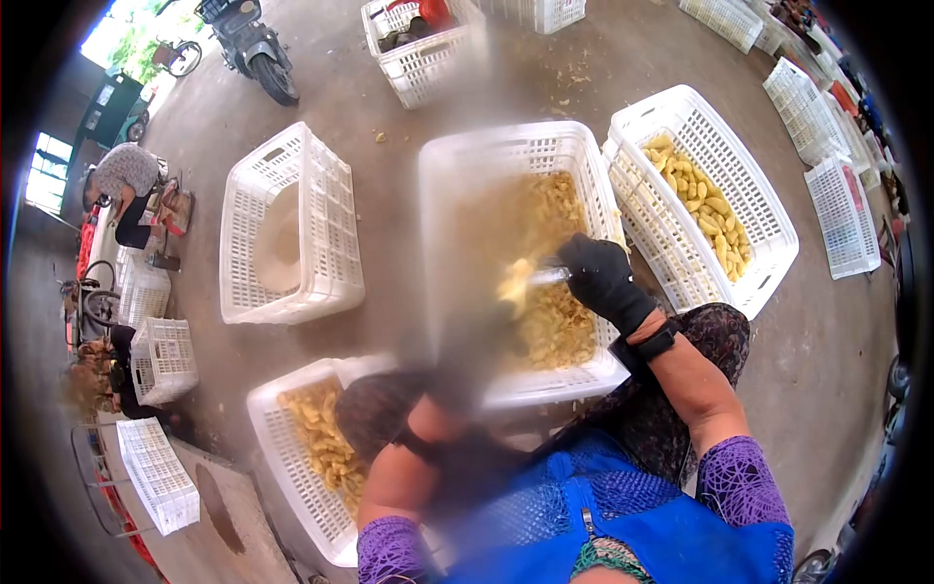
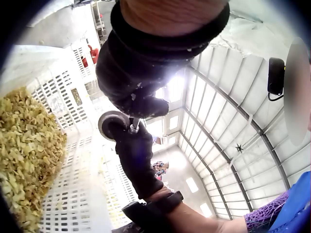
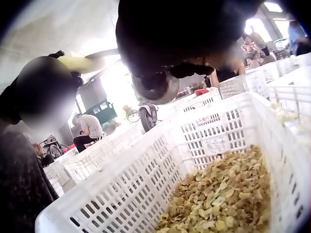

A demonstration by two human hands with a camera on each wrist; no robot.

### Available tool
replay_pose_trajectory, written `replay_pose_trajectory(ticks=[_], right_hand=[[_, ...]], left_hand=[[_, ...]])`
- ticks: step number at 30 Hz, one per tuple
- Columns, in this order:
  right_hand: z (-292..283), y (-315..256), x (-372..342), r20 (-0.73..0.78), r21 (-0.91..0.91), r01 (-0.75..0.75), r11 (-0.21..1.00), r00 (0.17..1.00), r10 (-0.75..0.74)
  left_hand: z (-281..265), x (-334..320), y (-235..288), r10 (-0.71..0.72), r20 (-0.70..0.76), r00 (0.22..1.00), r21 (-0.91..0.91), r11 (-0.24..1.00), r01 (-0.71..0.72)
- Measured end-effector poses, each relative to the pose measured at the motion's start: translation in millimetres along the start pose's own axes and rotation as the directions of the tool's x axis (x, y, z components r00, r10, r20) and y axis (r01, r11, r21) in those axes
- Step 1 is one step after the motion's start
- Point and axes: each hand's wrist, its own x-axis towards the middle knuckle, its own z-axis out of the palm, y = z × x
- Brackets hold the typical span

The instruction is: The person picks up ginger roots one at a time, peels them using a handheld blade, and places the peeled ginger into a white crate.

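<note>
In the head view, my right hand [image 1: 605, 282], in a black glove, grips a small metal-bladed tool [image 1: 551, 276] over the middle crate [image 1: 595, 209]. A round, dark-rimmed part [image 2: 112, 125] shows at that hand in the left wrist view. The left hand [image 3: 46, 92], also black-gloved, holds a pale yellow piece [image 3: 77, 63] in front of the blade; a blurred smear over the head view hides much of this hand. Below both hands, thin yellow shavings [image 3: 214, 194] fill the bottom of the middle crate.
Beside it, a right-hand crate [image 1: 681, 102] holds whole yellow pieces [image 1: 715, 209]. Another crate [image 1: 282, 467] with yellow pieces stands by the left knee. A white crate [image 1: 336, 238] with a round pale basin [image 1: 280, 238] stands left. A motorbike [image 1: 258, 49] and a seated person [image 1: 128, 185] are farther off.
</note>
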Motion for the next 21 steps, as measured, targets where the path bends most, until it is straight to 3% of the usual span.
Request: replay_pose_trajectory(ticks=[1, 2, 6, 7, 8, 10, 12, 13, 14, 15, 17, 19, 21], right_hand=[[0.6, -1.9, -1.5, 0.023, 0.008, -0.023, 1.000, 0.999, 0.023], [1.4, -2.4, -1.2, 0.041, 0.013, -0.046, 0.999, 0.998, 0.046], [-1.0, 0.4, -3.0, 0.023, 0.050, -0.058, 0.997, 0.998, 0.057], [-9.2, 5.9, 3.4, 0.040, 0.183, -0.190, 0.965, 0.982, 0.185], [-15.2, 7.8, 6.5, 0.077, 0.312, -0.314, 0.897, 0.949, 0.306], [-15.7, 5.9, 5.5, 0.141, 0.297, -0.312, 0.902, 0.949, 0.282], [-5.9, -3.1, 1.3, 0.272, 0.639, -0.512, 0.574, 0.849, 0.454], [-8.5, -6.4, 5.1, 0.172, 0.605, -0.319, 0.730, 0.947, 0.272], [-13.7, -12.2, 6.7, 0.183, 0.608, -0.323, 0.726, 0.946, 0.268], [-20.5, -18.2, 8.3, 0.163, 0.623, -0.282, 0.730, 0.959, 0.231], [-31.8, -29.6, 11.0, 0.144, 0.636, -0.240, 0.734, 0.971, 0.193], [-39.5, -38.1, 10.1, 0.134, 0.499, -0.232, 0.835, 0.972, 0.190], [-34.9, -37.4, 5.3, 0.112, 0.545, -0.177, 0.819, 0.984, 0.138]], left_hand=[[3.1, -3.3, 5.8, -0.276, 0.008, 0.961, -0.376, 0.890, 0.259], [4.7, -3.9, 8.5, -0.504, 0.117, 0.856, -0.680, 0.588, 0.439], [7.2, -8.2, 1.1, -0.453, 0.041, 0.890, -0.667, 0.651, 0.362], [-0.3, -8.8, -3.4, -0.224, -0.073, 0.972, -0.342, 0.921, 0.186], [-6.3, -10.4, -7.7, 0.043, -0.088, 0.995, 0.048, 0.998, -0.039], [-1.7, -13.2, -18.8, 0.003, -0.106, 0.994, -0.023, 1.000, -0.006], [-1.7, -6.8, -15.0, -0.031, -0.110, 0.993, -0.093, 0.995, 0.021], [-8.8, 2.9, 4.0, -0.324, -0.014, 0.946, -0.463, 0.841, 0.281], [-11.9, 8.5, 16.3, -0.538, 0.178, 0.824, -0.727, 0.493, 0.478], [-10.0, 9.0, 19.0, -0.548, 0.175, 0.818, -0.728, 0.487, 0.482], [-6.2, 11.6, 22.8, -0.613, 0.166, 0.772, -0.813, 0.357, 0.459], [-5.7, 17.7, 30.0, -0.635, 0.168, 0.754, -0.812, 0.344, 0.471], [-3.6, 17.6, 30.7, -0.658, 0.170, 0.733, -0.808, 0.333, 0.486]])
